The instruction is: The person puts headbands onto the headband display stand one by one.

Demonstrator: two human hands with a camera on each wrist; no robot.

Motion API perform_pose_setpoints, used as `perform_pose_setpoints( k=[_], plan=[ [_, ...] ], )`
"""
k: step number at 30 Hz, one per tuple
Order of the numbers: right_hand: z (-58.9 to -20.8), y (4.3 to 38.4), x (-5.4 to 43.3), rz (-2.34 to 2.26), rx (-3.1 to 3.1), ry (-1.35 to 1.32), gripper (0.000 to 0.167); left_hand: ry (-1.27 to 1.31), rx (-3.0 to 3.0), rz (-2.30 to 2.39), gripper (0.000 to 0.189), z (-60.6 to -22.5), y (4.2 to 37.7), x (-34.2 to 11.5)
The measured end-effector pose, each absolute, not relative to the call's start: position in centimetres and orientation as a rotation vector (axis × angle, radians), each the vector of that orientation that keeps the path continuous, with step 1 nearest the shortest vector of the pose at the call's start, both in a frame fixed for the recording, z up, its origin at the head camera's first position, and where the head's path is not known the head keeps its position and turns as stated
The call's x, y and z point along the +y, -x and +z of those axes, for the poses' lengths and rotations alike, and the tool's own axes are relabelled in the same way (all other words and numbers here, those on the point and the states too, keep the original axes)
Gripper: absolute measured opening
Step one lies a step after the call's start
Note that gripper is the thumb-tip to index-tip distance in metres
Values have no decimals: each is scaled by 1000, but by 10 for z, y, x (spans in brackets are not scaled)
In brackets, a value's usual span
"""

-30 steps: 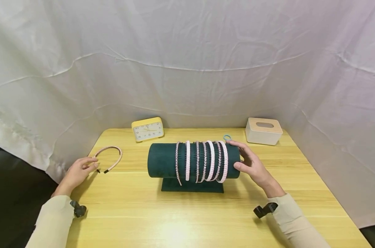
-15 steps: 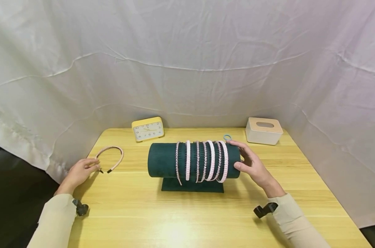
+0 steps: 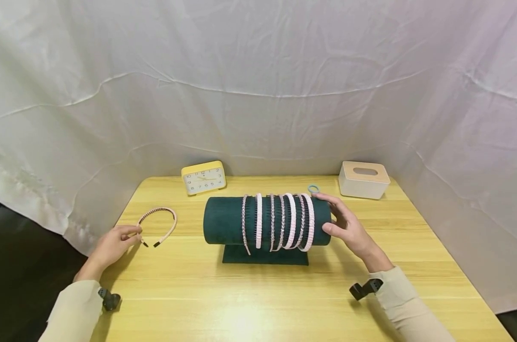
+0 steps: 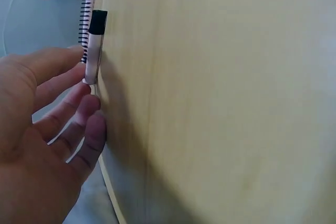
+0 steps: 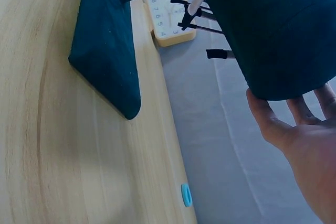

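My left hand [image 3: 114, 244] pinches a thin pink headband [image 3: 174, 222] between thumb and fingers near one of its black-tipped ends, at the table's left side. The left wrist view shows the headband's inner comb teeth [image 4: 83, 22] beyond the fingertips. A dark green padded roll stand [image 3: 226, 221] is in the middle, with several pink and glittery headbands [image 3: 259, 221] looped over its middle and right part. At the roll's right end, my right hand [image 3: 353, 230] holds it, thumb in front and fingers behind. In the right wrist view, those fingers [image 5: 262, 111] meet the roll's end.
A yellow clock [image 3: 204, 178] stands at the back left of the wooden table [image 3: 177, 294]. To the back right is a white tissue box [image 3: 363, 180] with a wood-look top. Behind the roll lies a small blue ring [image 3: 313, 189]. A pale curtain [image 3: 258, 133] surrounds the table.
The left hand has moved a little to the right and nearer, bringing the pink headband along. My right hand and the roll stand have stayed where they were.
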State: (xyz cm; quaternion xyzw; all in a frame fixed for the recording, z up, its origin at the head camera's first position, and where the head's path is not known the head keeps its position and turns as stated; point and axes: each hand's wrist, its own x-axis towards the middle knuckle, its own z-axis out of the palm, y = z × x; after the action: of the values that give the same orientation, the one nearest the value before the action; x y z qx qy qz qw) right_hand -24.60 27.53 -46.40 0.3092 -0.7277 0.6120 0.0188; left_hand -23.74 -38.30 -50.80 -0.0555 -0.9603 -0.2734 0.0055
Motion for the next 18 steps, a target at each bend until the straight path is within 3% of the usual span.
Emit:
perform_pose_setpoints(
  k=[18],
  plan=[
    [-463,246,275,1918,-2254,-963,67,286,-3005,-944,41,-504,221,-361]
  ],
)
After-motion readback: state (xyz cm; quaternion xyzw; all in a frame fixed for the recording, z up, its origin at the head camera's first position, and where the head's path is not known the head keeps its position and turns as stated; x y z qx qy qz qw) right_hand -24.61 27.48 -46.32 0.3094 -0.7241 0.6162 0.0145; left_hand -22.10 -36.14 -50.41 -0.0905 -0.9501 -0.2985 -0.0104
